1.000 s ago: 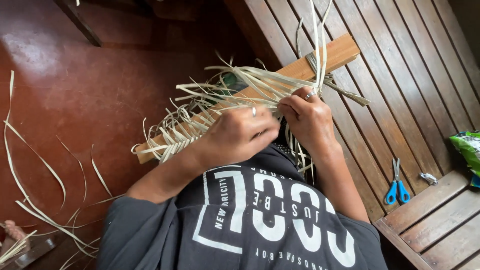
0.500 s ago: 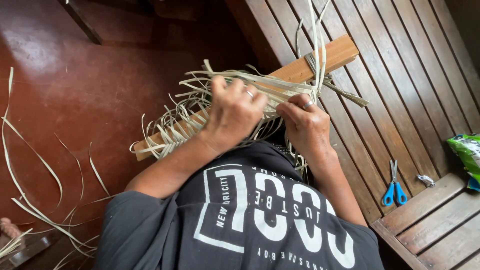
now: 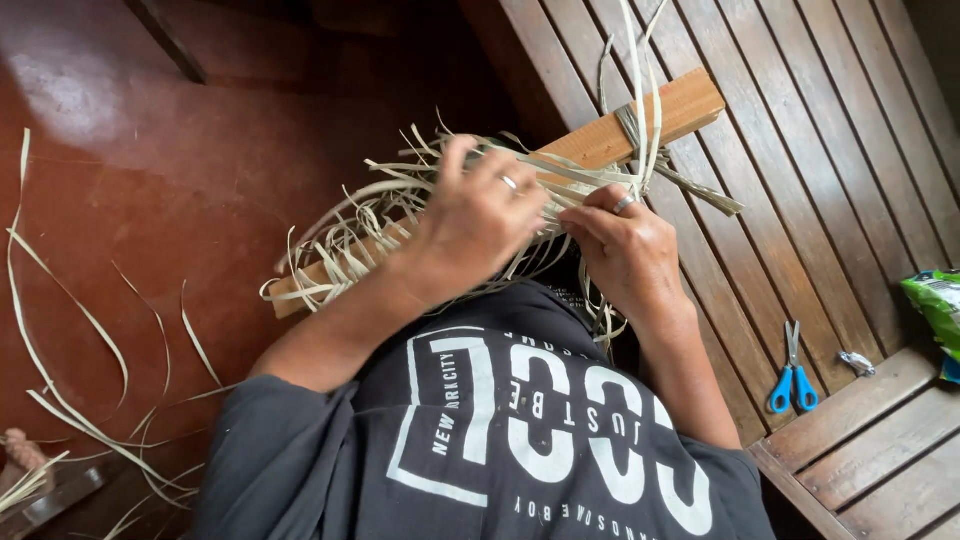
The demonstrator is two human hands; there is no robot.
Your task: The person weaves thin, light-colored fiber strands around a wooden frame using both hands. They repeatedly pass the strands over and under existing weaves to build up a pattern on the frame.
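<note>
Pale dried leaf strips (image 3: 400,215) are seen woven and looped along a wooden bar (image 3: 655,115), which lies slanted across the lap of a person in a dark grey printed shirt (image 3: 500,440), its upper end over a slatted wooden bench (image 3: 800,170) and its lower end over the red-brown floor (image 3: 130,180). The left hand (image 3: 480,215) is laid over the middle of the weaving, fingers curled around a bundle of strips and pressed against the bar; a ring is worn on one finger. The right hand (image 3: 625,245) is held just beside it, touching the strips from below, fingers pinched on several strands near the bar; a ring is worn here too. A knot of strips (image 3: 632,125) is tied around the bar near its upper end, with long loose ends standing upward and others trailing to the right. Loose strips (image 3: 70,330) are scattered in curves on the floor at the left. Blue-handled scissors (image 3: 793,375) are placed on the bench at the lower right, with a small metal clip (image 3: 857,362) just beside them. A green packet (image 3: 935,305) is partly cut off at the right edge. A frayed bundle (image 3: 25,470) is noted at the lower left corner, its nature unclear.
</note>
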